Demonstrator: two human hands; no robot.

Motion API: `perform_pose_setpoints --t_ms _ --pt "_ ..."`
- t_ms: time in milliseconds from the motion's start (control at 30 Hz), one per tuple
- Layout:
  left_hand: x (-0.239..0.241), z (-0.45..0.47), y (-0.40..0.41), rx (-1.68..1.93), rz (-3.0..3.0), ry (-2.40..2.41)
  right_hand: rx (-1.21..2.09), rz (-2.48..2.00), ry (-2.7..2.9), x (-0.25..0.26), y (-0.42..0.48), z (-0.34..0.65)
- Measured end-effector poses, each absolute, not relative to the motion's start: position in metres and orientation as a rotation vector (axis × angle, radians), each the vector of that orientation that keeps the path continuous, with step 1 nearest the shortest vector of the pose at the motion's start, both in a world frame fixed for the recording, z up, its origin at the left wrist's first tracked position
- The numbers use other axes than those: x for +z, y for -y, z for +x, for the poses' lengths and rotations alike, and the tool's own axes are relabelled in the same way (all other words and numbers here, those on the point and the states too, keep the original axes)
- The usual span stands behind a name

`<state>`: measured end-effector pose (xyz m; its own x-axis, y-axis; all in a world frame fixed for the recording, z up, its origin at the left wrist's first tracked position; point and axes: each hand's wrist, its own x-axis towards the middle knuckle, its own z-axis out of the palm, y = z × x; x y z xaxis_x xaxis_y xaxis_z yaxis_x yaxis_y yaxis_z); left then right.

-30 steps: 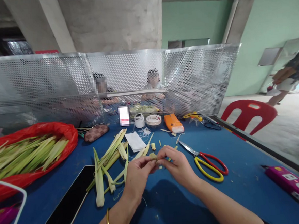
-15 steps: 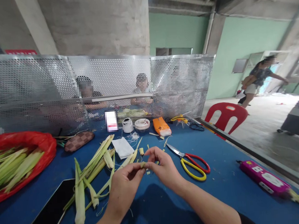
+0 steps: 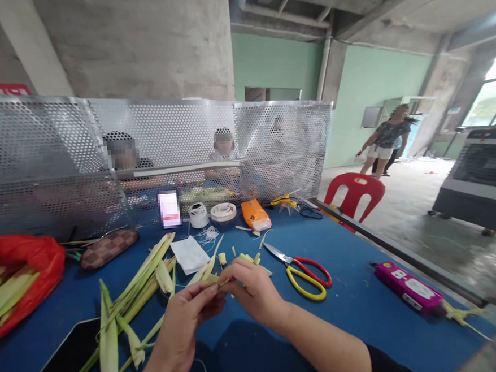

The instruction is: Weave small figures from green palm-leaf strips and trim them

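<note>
Left hand (image 3: pixel 188 309) and right hand (image 3: pixel 255 290) meet at center frame, just below the middle, fingertips close together. Both pinch a small greenish husk piece (image 3: pixel 213 279) between thumb and fingers, grip narrow; the piece is mostly covered by fingers, exact shape can't be told. Hands are above a blue tabletop (image 3: pixel 251 356).

Lower left: pile of pale-green corn husks (image 3: pixel 108 343), partly lying over a black-screened device (image 3: pixel 60 366). Left edge: red plastic bag (image 3: pixel 51 259) with more husks inside. Right of it, brown checkered case (image 3: pixel 110 248).

Center, beyond the hands: white paper sheet (image 3: pixel 190 255), spool of white thread (image 3: pixel 198 215) with loose thread beside it, roll of tape (image 3: pixel 223 212), orange tissue pack (image 3: pixel 254 214), yellow glue gun (image 3: pixel 283 199) with dark cord. Lit phone (image 3: pixel 169 208) upright left of the spool, screen blurred.

Right of right hand: scissors (image 3: pixel 298 267), blades apart from the hand, one handle red, one yellow. Lower right: purple box (image 3: pixel 408 288). Perforated metal screen (image 3: pixel 176 134) across back; two people seen through it. Red chair (image 3: pixel 354 192) and standing person (image 3: pixel 388 136), right side.
</note>
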<state>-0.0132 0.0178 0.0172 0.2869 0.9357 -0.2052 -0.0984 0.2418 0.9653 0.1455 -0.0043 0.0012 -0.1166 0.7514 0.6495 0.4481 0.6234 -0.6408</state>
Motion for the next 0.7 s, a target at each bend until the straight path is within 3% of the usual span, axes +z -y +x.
perform_pose_setpoints --t_ms 700 --pt "0.0238 -0.0107 -0.0151 0.964 1.504 -1.123 0.785 -1.068 1.329 0.0047 0.0015 0.1374"
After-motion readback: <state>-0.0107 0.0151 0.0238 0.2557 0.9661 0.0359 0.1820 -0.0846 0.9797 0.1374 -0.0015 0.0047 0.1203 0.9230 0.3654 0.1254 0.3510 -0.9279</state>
